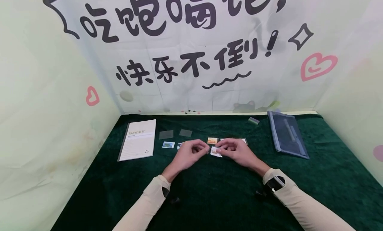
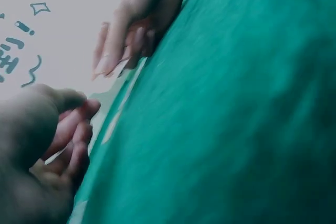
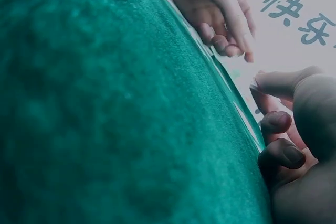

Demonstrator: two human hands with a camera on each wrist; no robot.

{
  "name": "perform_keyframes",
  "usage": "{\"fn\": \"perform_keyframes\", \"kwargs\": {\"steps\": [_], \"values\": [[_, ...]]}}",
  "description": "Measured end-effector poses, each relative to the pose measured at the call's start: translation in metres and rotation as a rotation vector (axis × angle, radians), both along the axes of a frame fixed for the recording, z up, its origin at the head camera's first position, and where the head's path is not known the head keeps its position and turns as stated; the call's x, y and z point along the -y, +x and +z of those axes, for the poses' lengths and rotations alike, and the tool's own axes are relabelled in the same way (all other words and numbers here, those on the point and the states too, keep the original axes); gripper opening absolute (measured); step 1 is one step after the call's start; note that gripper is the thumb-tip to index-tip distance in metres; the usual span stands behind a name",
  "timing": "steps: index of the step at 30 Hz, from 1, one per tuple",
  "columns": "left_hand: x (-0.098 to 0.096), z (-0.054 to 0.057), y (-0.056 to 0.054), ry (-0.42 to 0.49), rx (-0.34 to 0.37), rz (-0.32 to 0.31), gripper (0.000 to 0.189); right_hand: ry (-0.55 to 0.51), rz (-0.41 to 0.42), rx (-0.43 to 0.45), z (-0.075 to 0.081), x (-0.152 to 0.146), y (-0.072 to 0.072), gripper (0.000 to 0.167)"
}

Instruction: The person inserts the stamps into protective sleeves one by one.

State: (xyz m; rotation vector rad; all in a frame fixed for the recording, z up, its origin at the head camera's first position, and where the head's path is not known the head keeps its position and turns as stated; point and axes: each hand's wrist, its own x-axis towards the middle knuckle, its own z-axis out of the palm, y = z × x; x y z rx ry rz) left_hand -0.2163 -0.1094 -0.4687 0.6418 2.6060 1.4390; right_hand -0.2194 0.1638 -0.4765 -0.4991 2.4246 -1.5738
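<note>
Between the thumb and fingers of my right hand (image 1: pixel 239 153) is a small stamp-like picture card (image 1: pixel 216 151), white with an orange-brown print, pinched at its right side. My left hand (image 1: pixel 190 154) is just left of the card, thumb and index tips close together. Whether anything thin or clear lies between those tips cannot be made out. Both hands face each other low over the green cloth, and the left wrist view shows a gap between them. An orange picture card (image 1: pixel 212 140) lies just behind. Part of another card (image 1: pixel 179 146) shows behind my left hand.
A blue-green picture card (image 1: pixel 168 145) and two clear rectangles, one left (image 1: pixel 166 134) and one right (image 1: pixel 186 133), lie beside a Gambit notebook (image 1: pixel 138 141). A blue zip pouch (image 1: pixel 287 134) lies at right, near a small clear stack (image 1: pixel 253 121). Printed fabric walls enclose the table.
</note>
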Motion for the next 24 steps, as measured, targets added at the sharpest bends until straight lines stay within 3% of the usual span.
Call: {"fn": "perform_keyframes", "kwargs": {"steps": [5,9,16,24], "values": [[0.034,0.010,-0.002,-0.145,-0.132,0.135,0.013,0.023,0.009,-0.010,0.001,0.008,-0.002,0.026],[0.059,0.015,-0.004,-0.296,-0.154,0.209,0.019,0.073,0.005,-0.057,0.009,0.017,-0.009,0.022],[0.071,0.013,-0.011,-0.400,-0.122,0.161,0.029,0.144,-0.029,-0.105,0.025,0.046,-0.036,0.020],[0.072,0.011,-0.012,-0.386,-0.106,0.156,0.030,0.213,-0.020,-0.121,0.023,0.079,-0.060,0.017]]}}
